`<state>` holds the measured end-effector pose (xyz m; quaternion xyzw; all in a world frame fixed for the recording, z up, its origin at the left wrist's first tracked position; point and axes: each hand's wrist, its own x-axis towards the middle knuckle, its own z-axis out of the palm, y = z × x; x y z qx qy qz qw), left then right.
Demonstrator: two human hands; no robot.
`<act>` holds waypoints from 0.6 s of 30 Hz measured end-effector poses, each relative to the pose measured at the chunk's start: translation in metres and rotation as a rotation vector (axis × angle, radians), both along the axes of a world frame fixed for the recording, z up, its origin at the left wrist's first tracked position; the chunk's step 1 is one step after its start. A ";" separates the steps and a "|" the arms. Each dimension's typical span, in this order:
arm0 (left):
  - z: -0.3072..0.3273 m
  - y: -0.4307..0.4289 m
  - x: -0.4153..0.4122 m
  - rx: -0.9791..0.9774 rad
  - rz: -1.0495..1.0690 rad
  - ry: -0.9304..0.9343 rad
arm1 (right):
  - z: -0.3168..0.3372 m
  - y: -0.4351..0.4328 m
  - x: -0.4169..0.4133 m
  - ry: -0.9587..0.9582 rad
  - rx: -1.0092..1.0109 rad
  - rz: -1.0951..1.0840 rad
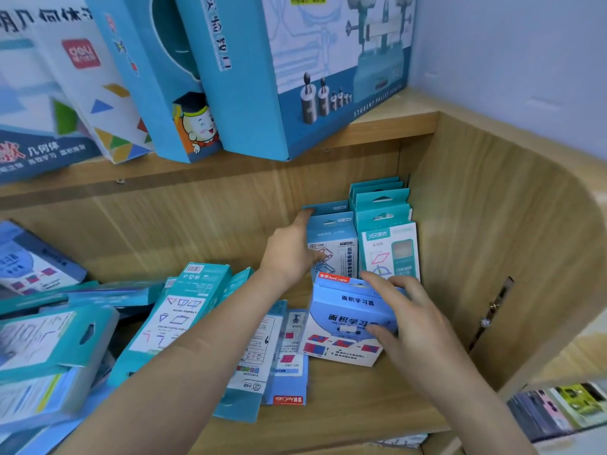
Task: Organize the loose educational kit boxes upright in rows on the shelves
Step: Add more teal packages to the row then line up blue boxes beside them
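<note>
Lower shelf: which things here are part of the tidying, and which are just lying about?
In the job: blue box pinched by the right hand; upright box gripped by the left hand; teal row; loose pile.
Just there: big boxes on the upper shelf; hinge; packs lower right.

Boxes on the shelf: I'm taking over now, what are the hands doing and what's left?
Left hand grips the standing boxes at the back right of the shelf.
Right hand holds a blue box in front of them.
Done: they and the teal boxes beside them stand upright.
To do: add the blue box to a row, then the loose pile lying on the left.
</note>
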<state>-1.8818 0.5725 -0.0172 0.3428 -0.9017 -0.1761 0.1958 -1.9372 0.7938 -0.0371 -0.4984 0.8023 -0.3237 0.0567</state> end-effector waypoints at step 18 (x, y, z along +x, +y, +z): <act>0.056 0.051 0.102 0.633 -0.163 0.548 | 0.063 -0.046 0.000 -0.698 -0.540 0.072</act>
